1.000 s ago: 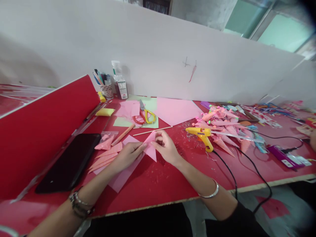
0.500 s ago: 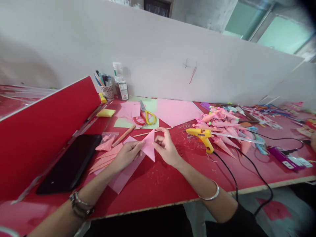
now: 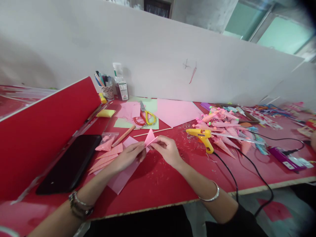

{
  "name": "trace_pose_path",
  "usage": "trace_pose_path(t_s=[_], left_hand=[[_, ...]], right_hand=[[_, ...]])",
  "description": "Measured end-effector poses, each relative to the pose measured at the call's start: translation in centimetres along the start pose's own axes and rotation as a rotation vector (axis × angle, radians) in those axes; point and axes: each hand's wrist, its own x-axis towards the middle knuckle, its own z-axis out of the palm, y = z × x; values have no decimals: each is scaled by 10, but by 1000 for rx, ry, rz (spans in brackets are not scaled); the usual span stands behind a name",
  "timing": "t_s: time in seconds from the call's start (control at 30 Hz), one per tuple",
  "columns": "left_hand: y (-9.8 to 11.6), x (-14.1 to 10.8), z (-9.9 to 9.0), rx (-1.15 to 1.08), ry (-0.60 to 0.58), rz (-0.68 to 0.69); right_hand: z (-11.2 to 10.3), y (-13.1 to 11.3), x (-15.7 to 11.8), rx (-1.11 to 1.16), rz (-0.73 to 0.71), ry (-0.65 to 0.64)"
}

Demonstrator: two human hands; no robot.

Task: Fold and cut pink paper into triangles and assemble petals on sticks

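A small piece of pink paper [image 3: 150, 137], folded with a pointed tip upward, is held between both hands above the table. My left hand [image 3: 132, 154] pinches its left side, fingers closed. My right hand [image 3: 169, 149] grips the right edge between thumb and fingers. Beneath my left hand and forearm lie a larger pink sheet [image 3: 120, 184] and several pink paper strips [image 3: 110, 153]. Just beyond the hands, a thin stick [image 3: 160, 131] rests on the red table [image 3: 158, 191].
Red-and-yellow scissors [image 3: 148, 118] lie on paper at the back. A yellow glue gun [image 3: 203, 136], its cord hanging off the front edge, lies beside a heap of pink paper cones [image 3: 222, 123]. A black phone [image 3: 70, 164] is at left; a bottle [image 3: 121, 87] stands by the wall.
The pink paper has been folded over by my right hand: its flat triangle is now bent, with the lower point turned up. My right hand has shifted slightly down.
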Motion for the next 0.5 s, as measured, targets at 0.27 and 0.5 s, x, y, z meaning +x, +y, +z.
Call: trace_pose_path(t_s=[0.27,0.5], left_hand=[[-6,-1,3,24,-117,25],[-12,2,5,56,-161,-18]], right_hand=[[3,6,0,91,92,-23],[5,5,0,93,163,-100]])
